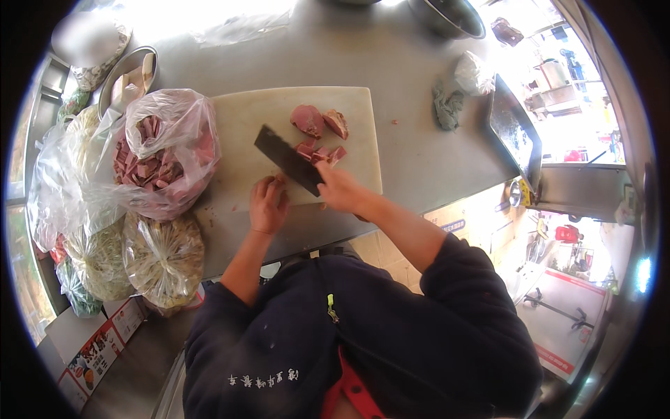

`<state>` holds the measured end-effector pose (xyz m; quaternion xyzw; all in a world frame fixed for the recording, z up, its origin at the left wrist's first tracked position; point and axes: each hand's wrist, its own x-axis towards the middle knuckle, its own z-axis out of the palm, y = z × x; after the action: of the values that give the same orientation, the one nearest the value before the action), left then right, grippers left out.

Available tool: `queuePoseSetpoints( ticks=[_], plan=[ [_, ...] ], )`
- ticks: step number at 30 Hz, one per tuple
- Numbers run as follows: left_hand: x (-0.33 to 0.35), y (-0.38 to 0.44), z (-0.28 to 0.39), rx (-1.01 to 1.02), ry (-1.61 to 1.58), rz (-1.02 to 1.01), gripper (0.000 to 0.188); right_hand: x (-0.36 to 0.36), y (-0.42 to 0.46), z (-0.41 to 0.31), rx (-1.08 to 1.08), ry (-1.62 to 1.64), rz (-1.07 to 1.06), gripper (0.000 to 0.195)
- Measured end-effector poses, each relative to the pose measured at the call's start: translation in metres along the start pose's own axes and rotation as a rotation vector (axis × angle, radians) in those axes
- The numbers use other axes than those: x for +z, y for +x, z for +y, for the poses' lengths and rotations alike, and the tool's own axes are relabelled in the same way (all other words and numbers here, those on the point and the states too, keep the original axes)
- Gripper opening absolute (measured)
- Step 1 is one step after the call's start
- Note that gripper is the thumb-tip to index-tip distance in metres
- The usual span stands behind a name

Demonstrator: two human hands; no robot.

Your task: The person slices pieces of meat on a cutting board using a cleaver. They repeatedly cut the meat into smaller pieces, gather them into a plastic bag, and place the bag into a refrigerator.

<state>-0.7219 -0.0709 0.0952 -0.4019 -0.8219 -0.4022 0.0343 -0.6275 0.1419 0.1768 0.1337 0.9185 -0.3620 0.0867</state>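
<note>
My right hand (337,187) grips a dark, wide-bladed cleaver (288,160) over a pale cutting board (241,115). The blade slants across the board towards the upper left. Near its left side, my left hand (269,204) rests on the board's near part with curled fingers; a small reddish bit shows at the fingertips, and whether they hold it is unclear. Beyond the blade lie cut pieces of pink meat (335,155), partly hidden by it. Two larger meat chunks (308,121) sit farther back on the board. Left of the board, an open clear plastic bag (201,157) holds many chopped meat pieces (149,170).
Tied plastic bags of food (165,262) crowd the left side. Behind them stands a metal bowl (153,52) with pale blocks. A grey-green cloth (447,107) and a white plastic bag (473,73) lie at right, near a dark-edged tray (515,133). Another metal bowl (450,18) stands at the back.
</note>
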Motion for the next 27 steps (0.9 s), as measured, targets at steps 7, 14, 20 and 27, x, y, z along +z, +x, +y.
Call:
queuePoseSetpoints(
  ticks=[7, 14, 20, 27],
  plan=[
    [0.009, 0.014, 0.014, -0.057, 0.024, -0.234, 0.092, 0.000, -0.126, 0.082, 0.549, 0.651, 0.340, 0.028],
    [0.039, 0.076, 0.035, 0.114, 0.189, -0.379, 0.102, 0.027, -0.117, 0.082, 0.660, 0.781, 0.344, 0.030],
    [0.058, 0.071, 0.031, 0.202, 0.183, -0.210, 0.086, 0.084, -0.064, 0.034, 0.528, 0.756, 0.259, 0.033],
    [0.029, 0.047, 0.043, 0.109, -0.047, 0.154, 0.076, 0.065, -0.080, -0.009, 0.228, 0.413, 0.287, 0.035]
  ],
)
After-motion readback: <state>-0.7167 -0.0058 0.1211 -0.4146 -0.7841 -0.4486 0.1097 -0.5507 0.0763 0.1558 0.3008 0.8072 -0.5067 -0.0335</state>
